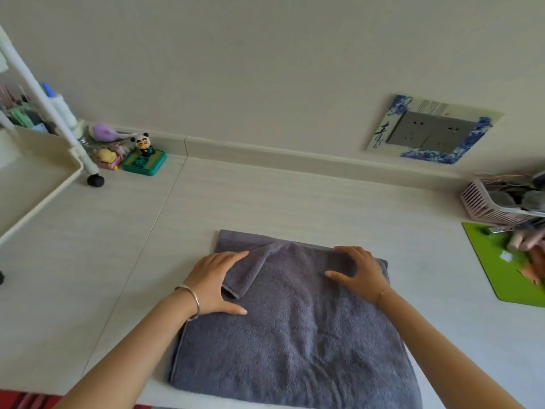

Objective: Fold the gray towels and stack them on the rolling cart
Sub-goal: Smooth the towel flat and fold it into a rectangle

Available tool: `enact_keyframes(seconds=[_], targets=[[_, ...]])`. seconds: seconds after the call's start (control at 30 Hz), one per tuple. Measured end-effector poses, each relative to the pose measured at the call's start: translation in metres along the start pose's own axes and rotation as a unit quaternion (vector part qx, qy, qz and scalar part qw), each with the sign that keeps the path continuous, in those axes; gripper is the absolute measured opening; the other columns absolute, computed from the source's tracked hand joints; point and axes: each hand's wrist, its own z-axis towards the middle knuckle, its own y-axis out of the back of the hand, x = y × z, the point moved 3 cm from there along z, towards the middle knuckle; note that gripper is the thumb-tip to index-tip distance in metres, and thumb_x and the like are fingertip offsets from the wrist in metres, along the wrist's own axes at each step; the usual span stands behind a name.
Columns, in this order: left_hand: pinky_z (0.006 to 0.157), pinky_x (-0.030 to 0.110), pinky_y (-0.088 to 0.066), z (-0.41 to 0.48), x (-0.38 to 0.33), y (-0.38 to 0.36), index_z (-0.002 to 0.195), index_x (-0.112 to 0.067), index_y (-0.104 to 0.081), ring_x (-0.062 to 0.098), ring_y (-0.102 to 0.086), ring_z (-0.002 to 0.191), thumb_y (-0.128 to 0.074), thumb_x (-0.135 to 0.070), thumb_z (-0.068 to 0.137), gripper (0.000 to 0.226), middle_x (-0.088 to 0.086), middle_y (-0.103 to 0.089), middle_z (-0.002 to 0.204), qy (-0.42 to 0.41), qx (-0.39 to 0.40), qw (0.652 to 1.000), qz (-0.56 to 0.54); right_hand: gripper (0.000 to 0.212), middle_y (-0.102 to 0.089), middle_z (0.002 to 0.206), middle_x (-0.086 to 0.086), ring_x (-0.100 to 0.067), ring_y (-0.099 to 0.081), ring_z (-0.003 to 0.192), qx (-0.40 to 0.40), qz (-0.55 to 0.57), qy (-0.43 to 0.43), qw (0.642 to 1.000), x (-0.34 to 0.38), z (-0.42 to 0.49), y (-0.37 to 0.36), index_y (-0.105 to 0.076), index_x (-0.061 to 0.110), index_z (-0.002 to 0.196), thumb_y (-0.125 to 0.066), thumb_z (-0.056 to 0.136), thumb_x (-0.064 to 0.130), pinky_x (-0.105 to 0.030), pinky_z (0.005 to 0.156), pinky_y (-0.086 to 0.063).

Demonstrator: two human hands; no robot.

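Left hand [216,280] lies flat with straight fingers on a turned-back corner of the gray towel [295,335], gripping nothing. Right hand [361,271] presses flat and spread on the towel's far right part. The towel lies folded on the pale floor [295,199], with the rolling cart [32,178] well apart at left, near a panda figure [144,144].

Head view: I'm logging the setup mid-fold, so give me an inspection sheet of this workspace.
Surface: pale floor with a tile seam.
Job's things: gray towel flat, one far corner flipped over; rolling cart at left.
Clutter: panda figure by the cart; pink basket and green mat at right.
Grippers: left hand and right hand press flat on the towel, fingers straight.
Cables: nothing seen.
Surroundings: wall, socket plate in a blue-patterned frame.
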Motion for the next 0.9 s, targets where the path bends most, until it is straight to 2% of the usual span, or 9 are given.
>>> enact_keyframes(seconds=[0.2, 0.3, 0.4, 0.47, 0.5, 0.57, 0.67, 0.8, 0.9], targets=[[0.092, 0.031, -0.042, 0.001, 0.009, -0.004, 0.132, -0.038, -0.047, 0.01, -0.049, 0.108, -0.042, -0.084, 0.067, 0.08, -0.014, -0.051, 0.119, -0.009, -0.086, 0.996, 0.016, 0.047, -0.05, 0.098, 0.001, -0.022, -0.044, 0.101, -0.044, -0.11, -0.019, 0.993, -0.029, 0.002, 0.02, -0.062, 0.018, 0.104, -0.066, 0.076, 0.056, -0.034, 0.094, -0.033], [0.085, 0.027, -0.05, 0.0, 0.005, 0.005, 0.123, -0.036, -0.057, 0.003, -0.056, 0.101, -0.042, -0.064, 0.08, 0.053, -0.019, -0.058, 0.115, -0.027, -0.109, 0.994, -0.005, 0.046, -0.049, 0.11, 0.0, -0.024, -0.04, 0.11, -0.003, -0.136, -0.06, 0.989, -0.053, -0.003, 0.034, -0.061, 0.018, 0.108, -0.067, 0.079, 0.052, -0.036, 0.098, -0.032], [0.057, 0.015, -0.047, 0.004, 0.0, 0.027, 0.092, -0.03, -0.067, -0.002, -0.058, 0.064, -0.04, -0.062, 0.085, 0.042, -0.017, -0.064, 0.076, -0.002, -0.149, 0.987, -0.057, 0.029, -0.059, 0.097, -0.004, -0.026, -0.05, 0.102, 0.014, 0.079, -0.075, 0.994, -0.06, -0.013, 0.052, -0.063, 0.006, 0.094, -0.074, 0.079, 0.028, -0.033, 0.084, -0.04], [0.049, 0.012, -0.033, 0.014, -0.002, 0.042, 0.07, -0.027, -0.053, -0.001, -0.043, 0.045, -0.055, -0.041, 0.09, 0.025, -0.017, -0.046, 0.049, 0.064, -0.21, 0.96, -0.174, 0.044, -0.059, 0.083, -0.007, -0.021, -0.056, 0.085, 0.022, 0.316, -0.098, 0.943, -0.054, -0.019, 0.065, -0.056, -0.005, 0.086, -0.079, 0.073, 0.03, -0.031, 0.073, -0.041], [0.047, 0.014, -0.028, 0.022, -0.002, 0.045, 0.062, -0.024, -0.046, 0.001, -0.036, 0.043, -0.057, -0.03, 0.092, 0.032, -0.015, -0.039, 0.044, 0.103, -0.229, 0.939, -0.235, 0.05, -0.059, 0.082, -0.008, -0.019, -0.056, 0.081, 0.008, 0.37, -0.118, 0.922, -0.056, -0.018, 0.067, -0.054, -0.007, 0.088, -0.08, 0.07, 0.033, -0.032, 0.073, -0.042], [0.048, 0.018, -0.028, 0.038, 0.002, 0.041, 0.061, -0.021, -0.042, 0.003, -0.037, 0.051, -0.056, -0.03, 0.092, 0.036, -0.014, -0.04, 0.051, 0.17, -0.186, 0.92, -0.301, 0.041, -0.063, 0.086, -0.01, -0.02, -0.058, 0.081, -0.034, 0.376, -0.161, 0.912, -0.055, -0.018, 0.06, -0.057, -0.006, 0.094, -0.076, 0.076, 0.026, -0.033, 0.074, -0.045], [0.065, 0.025, -0.04, 0.048, 0.011, 0.021, 0.086, -0.017, -0.059, 0.018, -0.057, 0.077, -0.064, -0.041, 0.084, 0.024, -0.002, -0.059, 0.079, 0.234, -0.066, 0.933, -0.266, 0.022, -0.064, 0.087, -0.011, -0.025, -0.057, 0.083, -0.082, 0.24, -0.219, 0.942, -0.06, -0.013, 0.04, -0.063, 0.001, 0.091, -0.07, 0.084, 0.022, -0.035, 0.071, -0.046], [0.084, 0.03, -0.046, 0.05, 0.017, 0.014, 0.111, -0.006, -0.061, 0.026, -0.061, 0.101, -0.067, -0.03, 0.084, 0.037, 0.009, -0.066, 0.107, 0.224, -0.105, 0.939, -0.24, 0.014, -0.056, 0.084, -0.012, -0.031, -0.052, 0.08, -0.105, 0.103, -0.196, 0.97, -0.059, -0.008, 0.035, -0.05, 0.006, 0.095, -0.053, 0.095, 0.02, -0.034, 0.067, -0.037], [0.079, 0.029, -0.042, 0.056, 0.007, 0.013, 0.115, -0.004, -0.057, 0.03, -0.06, 0.104, -0.062, -0.032, 0.088, 0.039, 0.012, -0.064, 0.112, 0.225, -0.137, 0.946, -0.191, 0.013, -0.054, 0.081, -0.014, -0.029, -0.046, 0.07, -0.151, 0.046, -0.182, 0.97, -0.056, -0.006, 0.034, -0.044, 0.008, 0.104, -0.042, 0.099, 0.02, -0.035, 0.062, -0.034]])
